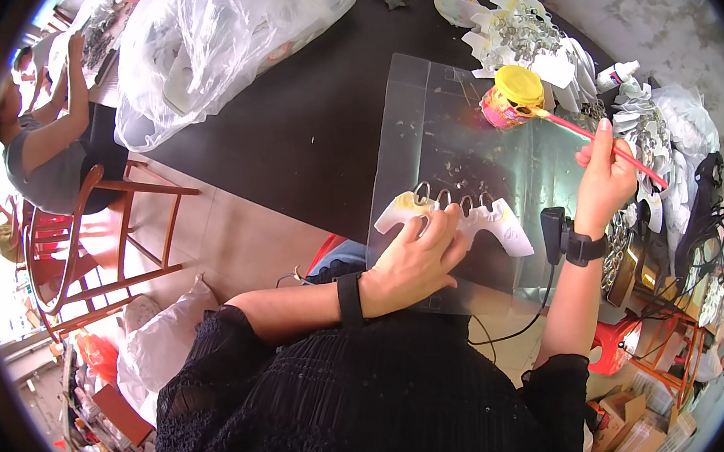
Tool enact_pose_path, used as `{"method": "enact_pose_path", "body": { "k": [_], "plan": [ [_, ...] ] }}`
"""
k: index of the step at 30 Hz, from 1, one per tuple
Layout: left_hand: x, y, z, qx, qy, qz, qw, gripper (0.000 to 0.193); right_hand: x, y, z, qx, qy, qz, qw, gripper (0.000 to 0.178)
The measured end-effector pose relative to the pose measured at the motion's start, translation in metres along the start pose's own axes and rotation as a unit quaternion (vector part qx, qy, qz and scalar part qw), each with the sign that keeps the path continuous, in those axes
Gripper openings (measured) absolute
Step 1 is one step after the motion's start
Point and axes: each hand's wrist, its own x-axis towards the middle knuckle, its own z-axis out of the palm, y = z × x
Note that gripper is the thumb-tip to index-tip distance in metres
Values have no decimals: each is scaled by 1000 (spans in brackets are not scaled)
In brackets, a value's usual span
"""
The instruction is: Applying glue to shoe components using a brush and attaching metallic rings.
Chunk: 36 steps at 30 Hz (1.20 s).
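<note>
At far left, a co-worker in a grey top (42,162) sits on a wooden chair (121,187), both arms raised; a white sack (163,348) lies on the floor below. A large translucent plastic bag (234,53) with pale contents rests on the dark bench (312,136). Right of it, the left hand (412,264), a black band at its wrist, lies palm down with fingers bent and slightly spread over the middle of a curved white piece (507,230); whether they pinch it cannot be told. The piece, set with metal rings (485,200) along its upper edge, lies on a clear sheet (405,129). Farther up the sheet stands a pink jar with a yellow top (515,93), near a heap of similar white pieces (525,35). The right hand (605,175) pinches a red stick (571,128) between thumb and fingers, its far end at the jar. Beyond stands a tilted, small white bottle (618,76).
</note>
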Motion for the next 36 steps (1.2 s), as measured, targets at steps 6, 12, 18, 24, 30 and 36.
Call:
{"method": "enact_pose_path", "body": {
  "k": [6, 12, 18, 24, 30, 36],
  "plan": [
    [0, 0, -1, -7, 3, 1, 1000, 76, 3, 3, 6, 175, 9, 78, 981, 31],
    [0, 0, -1, 4, 6, 2, 1000, 75, -13, 5, -1, 238, 0, 53, 970, 28],
    [1, -1, -2, 10, 1, 3, 1000, 75, -13, 3, -13, 181, 7, 87, 980, 31],
    [0, 0, -2, 14, 3, 6, 1000, 75, -7, 0, -13, 248, 42, 131, 959, 32],
    [2, -2, -5, 8, -5, 8, 1000, 76, 5, -19, -10, 281, 37, 101, 954, 30],
    [2, -2, -4, 15, 0, 9, 1000, 76, 5, -9, -6, 307, -10, 30, 951, 26]
  ]
}}
